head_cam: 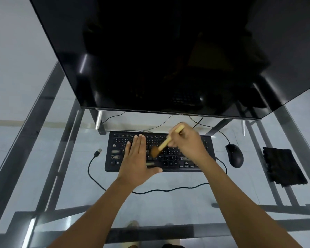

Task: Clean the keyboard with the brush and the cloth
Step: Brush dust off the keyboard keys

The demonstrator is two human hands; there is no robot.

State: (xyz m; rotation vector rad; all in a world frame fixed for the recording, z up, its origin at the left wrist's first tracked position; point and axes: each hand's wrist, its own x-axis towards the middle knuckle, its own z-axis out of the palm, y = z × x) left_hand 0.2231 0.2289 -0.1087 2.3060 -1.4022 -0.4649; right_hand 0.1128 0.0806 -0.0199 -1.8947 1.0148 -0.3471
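Right now your right hand (pixel 185 142) grips the brush (pixel 166 143) by its pale wooden handle, fingers curled round it, the handle slanting up toward the monitor (pixel 168 54) and the brown bristles resting on the keys near the middle of the keyboard (pixel 168 164). Your left hand (pixel 136 158) lies flat with straight fingers pressed on the keyboard's left half, thumb spread along its near edge, holding nothing. That black keyboard sits on the glass desk (pixel 61 176) just in front of the monitor's lower edge. Its cable (pixel 91 169) loops toward the desk's near edge and ends in a loose USB plug (pixel 98 152) to the left. Beyond the keyboard's right end sits the mouse (pixel 234 155), and the dark cloth (pixel 283 167) lies near the desk's right edge, untouched.
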